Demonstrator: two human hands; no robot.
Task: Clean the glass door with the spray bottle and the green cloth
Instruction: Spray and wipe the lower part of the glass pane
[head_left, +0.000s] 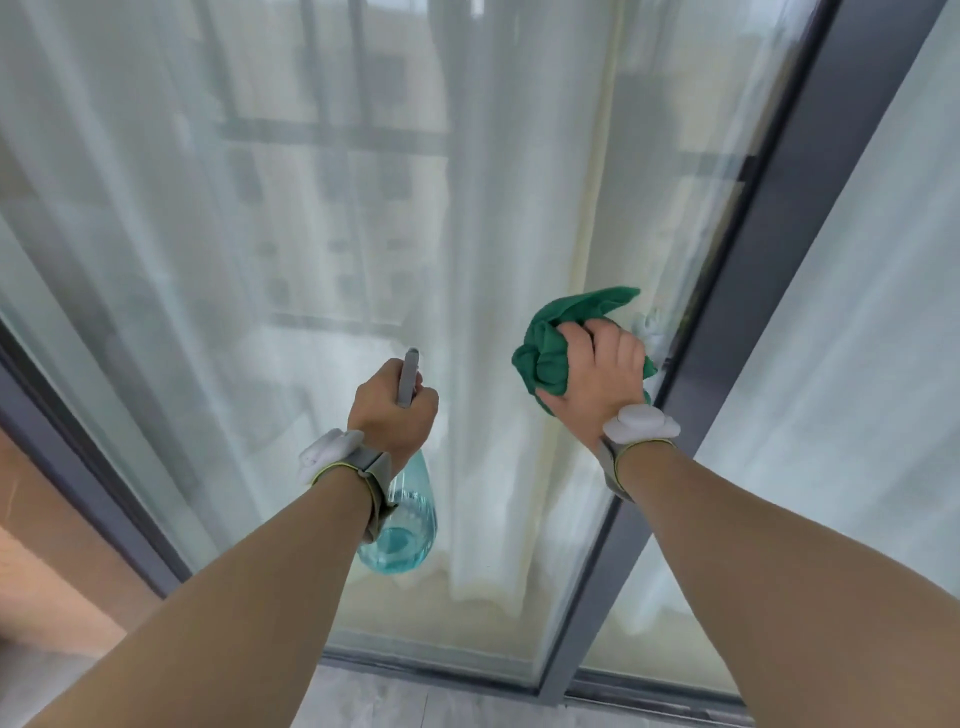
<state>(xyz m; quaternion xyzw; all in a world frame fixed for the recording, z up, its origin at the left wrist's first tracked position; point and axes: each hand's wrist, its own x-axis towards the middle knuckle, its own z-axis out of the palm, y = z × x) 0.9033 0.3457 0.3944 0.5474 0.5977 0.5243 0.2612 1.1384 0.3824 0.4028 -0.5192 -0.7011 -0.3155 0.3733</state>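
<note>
Glass door (322, 218) fills nearly all of my view, a tall pane in a dark grey frame (769, 291), with a pale sheer curtain (519, 208) hanging in folds behind it and a faint reflection of a railing and building across its surface. I see the left hand (392, 410) curled tight round the neck of the spray bottle (402, 525), whose grey nozzle points up at the pane while its clear blue body hangs below the wrist, partly filled with liquid. I see the right hand (602, 369) bunching the green cloth (550, 343) against the pane, fingers bent over it, near the right side of the frame; the cloth is crumpled, one corner sticking up above the knuckles. Both wrists carry grey straps with white pods, the left band (337, 452) and the right band (641, 423).
</note>
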